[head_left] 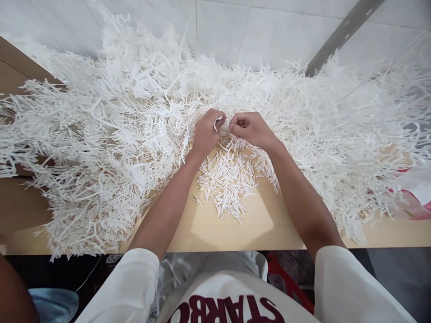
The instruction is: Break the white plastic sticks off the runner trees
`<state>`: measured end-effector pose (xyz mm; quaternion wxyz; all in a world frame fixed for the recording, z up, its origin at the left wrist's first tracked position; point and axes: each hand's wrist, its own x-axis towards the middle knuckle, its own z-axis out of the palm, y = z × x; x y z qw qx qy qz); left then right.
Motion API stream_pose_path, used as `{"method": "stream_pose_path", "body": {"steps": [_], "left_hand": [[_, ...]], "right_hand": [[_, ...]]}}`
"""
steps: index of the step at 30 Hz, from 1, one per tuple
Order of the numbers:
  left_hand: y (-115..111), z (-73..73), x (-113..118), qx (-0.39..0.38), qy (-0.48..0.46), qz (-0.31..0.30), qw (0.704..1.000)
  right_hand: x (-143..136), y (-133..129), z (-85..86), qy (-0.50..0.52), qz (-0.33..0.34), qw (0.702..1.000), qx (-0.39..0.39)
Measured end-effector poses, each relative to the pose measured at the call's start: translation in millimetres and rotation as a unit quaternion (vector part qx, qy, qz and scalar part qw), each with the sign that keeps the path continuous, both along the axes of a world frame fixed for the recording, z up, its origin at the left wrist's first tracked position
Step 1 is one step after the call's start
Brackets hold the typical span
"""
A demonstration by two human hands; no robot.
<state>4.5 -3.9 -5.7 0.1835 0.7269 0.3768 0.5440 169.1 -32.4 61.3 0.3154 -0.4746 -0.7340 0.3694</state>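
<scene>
My left hand [208,130] is closed round a white branched plastic piece [217,122], part of which shows between thumb and fingers. Close to its fingertips, my right hand [251,128] is curled in a pinch, and anything between those fingertips is too small to make out. Both hands are above the middle of the table, at the inner edge of a large heap of white branched plastic pieces [111,121]. Just below them lies a small pile of short, thin white sticks [230,184], a few scattered at its edges.
The heap spreads across the wooden table [215,237] to both sides and up toward a tiled wall [222,31]. Cardboard boxes [20,202] stand at the left. A grey metal post [340,38] rises behind, and a pink and white plastic bag [412,193] lies at the right.
</scene>
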Motion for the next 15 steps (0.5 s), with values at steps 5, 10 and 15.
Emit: {"method": "stream_pose_path", "body": {"steps": [5,10,15], "left_hand": [[5.7,-4.9,-2.9,-0.019,-0.03,0.026,0.999],[6.2,-7.1,-1.8,-0.023,-0.062,-0.002,0.998],[2.7,-3.8,-1.4,-0.05,-0.058,-0.017,0.997]], "right_hand": [[-3.7,-13.7,19.5,-0.013,0.059,0.998,-0.002],[2.3,1.3,5.2,-0.06,-0.144,0.982,0.109],[5.2,14.2,-14.3,-0.093,-0.067,0.99,0.085]]}}
